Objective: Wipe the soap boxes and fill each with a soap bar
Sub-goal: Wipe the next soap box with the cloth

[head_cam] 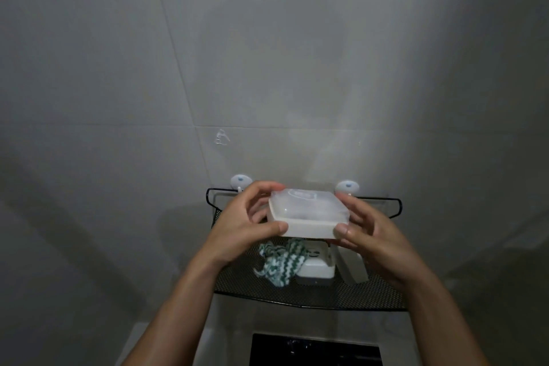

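Head view, looking down over both forearms toward a tiled wall (118, 68) in dim light; furthest left of what matters, a white suction hook (241, 181) is stuck on the wall just above the back rail of a black mesh shelf (312, 300); the left hand (246, 226) comes next, held above the shelf, its fingers curled over the far left corner of a soap box (307, 217) and its thumb pressed against the near left edge of the box's pale base, so it grips the box; the soap box itself sits in the air between the two hands, level, with a clear domed lid (306, 203) closed on top; whether a soap bar lies inside I cannot tell through the cloudy plastic; below it, on the mesh, a green-and-white striped cloth (279, 261) lies crumpled, touching a second soap box (316, 269) just to its right, white and standing on the shelf; a further white piece (353, 264) leans beside that one, partly hidden by the wrist; the right hand (368, 235) holds the lifted box from the right side, thumb on the near right corner, fingers bent round the far edge; a second suction hook (347, 186) shows on the wall above that hand; below the shelf, a dark rectangular panel (315, 350) in a white frame.
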Demonstrator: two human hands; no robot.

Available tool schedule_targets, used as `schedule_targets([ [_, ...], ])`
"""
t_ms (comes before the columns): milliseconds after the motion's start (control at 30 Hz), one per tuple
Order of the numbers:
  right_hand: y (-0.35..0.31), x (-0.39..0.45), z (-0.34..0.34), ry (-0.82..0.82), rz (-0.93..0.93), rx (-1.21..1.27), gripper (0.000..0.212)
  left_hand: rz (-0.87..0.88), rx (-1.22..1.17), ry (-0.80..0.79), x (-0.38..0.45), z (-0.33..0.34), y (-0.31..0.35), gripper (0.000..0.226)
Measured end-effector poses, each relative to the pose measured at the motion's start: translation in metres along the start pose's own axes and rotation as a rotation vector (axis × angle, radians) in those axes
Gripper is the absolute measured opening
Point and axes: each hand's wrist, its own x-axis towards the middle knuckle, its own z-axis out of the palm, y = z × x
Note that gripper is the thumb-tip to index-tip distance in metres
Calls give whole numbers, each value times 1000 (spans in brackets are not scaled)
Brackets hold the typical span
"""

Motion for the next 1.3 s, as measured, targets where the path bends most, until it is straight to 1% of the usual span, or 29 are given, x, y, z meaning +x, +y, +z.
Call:
schedule_targets([
  [133,6,3,-3,-69,-9,50,67,9,-84,-20,-3,-5,-5,68],
  [267,11,5,-3,-25,-29,114,78,0,-63,-67,-2,-8,-10,71],
  [367,13,6,-5,-4,-40,145,83,-8,-91,-41,-3,-8,-11,70],
  [433,14,6,-5,-5,-41,160,82,-18,-108,35,-1,-5,-11,63],
  [533,15,3,-2,-53,-60,176,87,-74,-82,185,5,0,-8,45],
  [633,17,0,1,-81,-79,184,88,-141,-103,268,11,6,-3,46],
  [733,18,-2,1,-83,-99,194,86,-171,-127,282,13,9,-3,36],
  [833,18,-4,-1,-71,-105,219,88,-177,-115,240,11,9,-7,23],
  [900,18,-5,-3,-67,-116,239,86,-207,-117,215,9,9,-9,22],
  [967,18,-6,-4,-57,-115,247,85,-250,-117,221,6,7,-12,29],
  [1067,18,-6,-6,-44,-72,251,84,-254,-101,206,5,5,-14,29],
  [1233,20,-6,-6,34,115,293,55,-246,-72,192,6,2,-19,27],
  [1300,22,-6,-6,46,181,268,49,-246,-58,160,6,3,-20,29],
])
